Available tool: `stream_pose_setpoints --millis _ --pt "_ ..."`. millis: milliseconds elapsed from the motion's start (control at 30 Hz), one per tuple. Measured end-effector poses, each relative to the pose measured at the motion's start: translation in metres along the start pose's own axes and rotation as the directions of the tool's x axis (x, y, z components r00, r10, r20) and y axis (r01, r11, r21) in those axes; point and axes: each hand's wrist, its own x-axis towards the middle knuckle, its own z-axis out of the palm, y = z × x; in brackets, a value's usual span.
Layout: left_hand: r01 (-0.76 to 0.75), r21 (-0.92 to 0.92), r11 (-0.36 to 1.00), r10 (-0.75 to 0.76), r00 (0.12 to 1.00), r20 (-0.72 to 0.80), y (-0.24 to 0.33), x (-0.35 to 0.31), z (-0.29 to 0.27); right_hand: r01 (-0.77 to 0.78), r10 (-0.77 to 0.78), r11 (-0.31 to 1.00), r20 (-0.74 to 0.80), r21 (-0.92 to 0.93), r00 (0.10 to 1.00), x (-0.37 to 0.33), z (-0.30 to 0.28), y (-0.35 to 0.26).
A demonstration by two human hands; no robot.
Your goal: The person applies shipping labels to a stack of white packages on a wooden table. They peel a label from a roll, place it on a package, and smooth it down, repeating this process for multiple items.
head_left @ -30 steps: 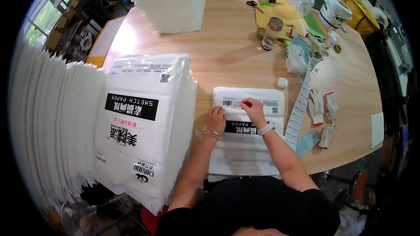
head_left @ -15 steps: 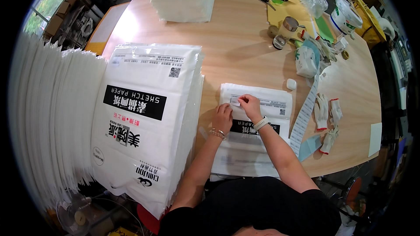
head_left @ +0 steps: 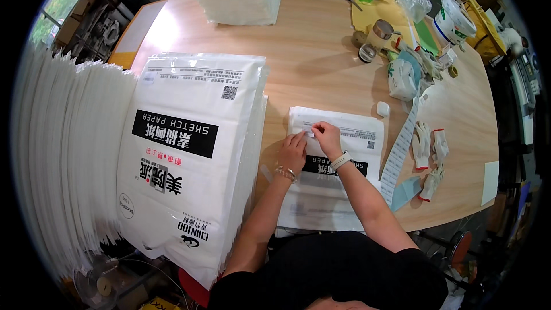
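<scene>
A flat white plastic-wrapped pack of paper [head_left: 333,200] with a black printed band lies on the table in front of me. My right hand [head_left: 326,138], with a pale watch band at the wrist, pinches the edge of a small white label [head_left: 310,133] near the pack's far left part. Beside it, my left hand [head_left: 293,152] rests on the pack's left edge, fingers stretched toward the label and fingertips close to it. How much of the label touches the wrapper is hidden by my fingers.
A tall stack of larger wrapped paper packs [head_left: 189,166] stands left, beside many upright white sheets [head_left: 69,161]. Right lie a label strip [head_left: 400,152], work gloves [head_left: 422,144] and a small white box [head_left: 383,109]. Scissors [head_left: 349,0] and a jar [head_left: 367,53] sit farther back.
Both hands have shifted very slightly at the label, and the right fingers lie a little nearer the pack. The view has tilted a bit; nothing has been let go.
</scene>
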Motion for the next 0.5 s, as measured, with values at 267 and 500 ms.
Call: stream_pose_setpoints --millis 267,500 --pt "0.020 0.064 0.998 -0.025 0.997 0.071 -0.001 -0.003 0.005 0.165 -0.168 0.962 0.004 -0.217 0.986 -0.001 0.006 0.005" --pt "0.090 0.045 0.995 -0.096 0.986 0.133 -0.001 -0.005 0.006 0.170 -0.265 0.755 -0.057 -0.633 0.963 0.011 -0.030 -0.007"
